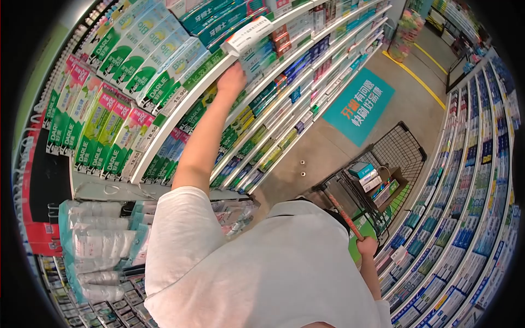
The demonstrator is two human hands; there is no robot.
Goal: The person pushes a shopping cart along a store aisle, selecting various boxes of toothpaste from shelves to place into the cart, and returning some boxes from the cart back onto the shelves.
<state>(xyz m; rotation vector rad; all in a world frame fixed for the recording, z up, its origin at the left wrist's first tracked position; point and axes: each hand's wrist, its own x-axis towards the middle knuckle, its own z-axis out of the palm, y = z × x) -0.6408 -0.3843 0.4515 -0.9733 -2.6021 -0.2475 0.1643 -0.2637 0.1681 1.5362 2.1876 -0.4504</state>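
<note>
My left hand (232, 80) reaches up to a shelf of toothpaste, at the shelf's front edge just below a white shelf sign (249, 36). Its fingertips are hidden, so I cannot make out whether it grips the sign or the edge. Green-and-white Darlie toothpaste boxes (143, 74) stand in rows beside it, with teal boxes (221, 24) farther along. My right hand (367, 246) is closed around the orange-red handle (342, 214) of a shopping cart (406, 145). Several small boxes (369, 179) and an open cardboard carton (395, 183) lie in the cart.
Shelves (465, 218) packed with boxes curve along my right side. A teal floor sticker (359, 106) lies in the aisle beyond the cart. Plastic-wrapped packs (101, 246) hang at the lower left. A tall colourful display (407, 35) stands at the aisle's far end.
</note>
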